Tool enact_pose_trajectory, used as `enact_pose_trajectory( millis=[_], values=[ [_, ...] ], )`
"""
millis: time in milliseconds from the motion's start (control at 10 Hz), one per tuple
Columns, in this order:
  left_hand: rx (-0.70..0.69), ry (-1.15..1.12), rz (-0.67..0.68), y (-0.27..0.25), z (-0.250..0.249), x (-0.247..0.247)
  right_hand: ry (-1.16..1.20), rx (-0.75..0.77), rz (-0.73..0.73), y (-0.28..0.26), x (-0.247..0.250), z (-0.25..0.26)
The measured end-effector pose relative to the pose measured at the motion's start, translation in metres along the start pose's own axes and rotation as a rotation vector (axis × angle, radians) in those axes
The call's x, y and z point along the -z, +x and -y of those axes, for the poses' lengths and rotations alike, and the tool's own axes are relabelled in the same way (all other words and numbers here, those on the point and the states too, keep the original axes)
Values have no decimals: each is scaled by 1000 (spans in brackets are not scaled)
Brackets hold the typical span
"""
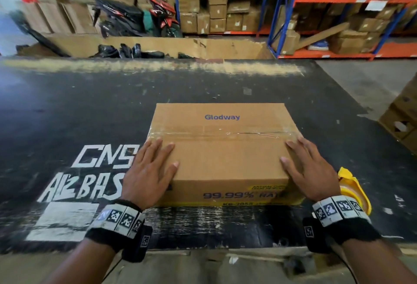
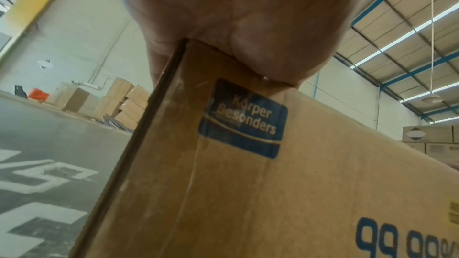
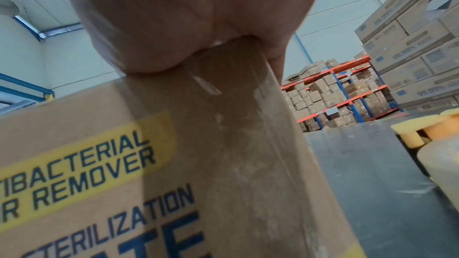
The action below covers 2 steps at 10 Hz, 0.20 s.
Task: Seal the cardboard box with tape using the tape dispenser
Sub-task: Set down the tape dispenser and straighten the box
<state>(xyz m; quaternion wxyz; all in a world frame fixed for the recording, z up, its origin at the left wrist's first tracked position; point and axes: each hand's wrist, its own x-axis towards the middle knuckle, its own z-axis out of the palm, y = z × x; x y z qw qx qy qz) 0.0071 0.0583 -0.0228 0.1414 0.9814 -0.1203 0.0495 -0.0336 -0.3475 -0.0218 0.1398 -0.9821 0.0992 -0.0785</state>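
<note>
Head view looks forward and down over the cardboard box (image 1: 222, 148); both wrist views look up, close against its near corners, sharing the box's front face

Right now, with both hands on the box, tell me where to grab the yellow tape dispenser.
Judging from its pose, take the yellow tape dispenser from above with the right hand; it lies on the table just right of the cardboard box. Its handle is hidden, so the exact grip spot cannot be told.

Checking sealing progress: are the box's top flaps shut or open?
Shut. The cardboard box has flat flaps with clear tape across the seam; both hands lie flat on top.
</note>
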Motion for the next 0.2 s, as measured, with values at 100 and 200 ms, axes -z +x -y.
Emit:
enact_pose_trajectory(
  millis=[100,200],
  values=[
    [0,-133,17,3,4,0,37,-15,26,0,6,6],
    [-14,-355,-64,-5,18,12,139,-21,2,-9,18,4]
  ],
)
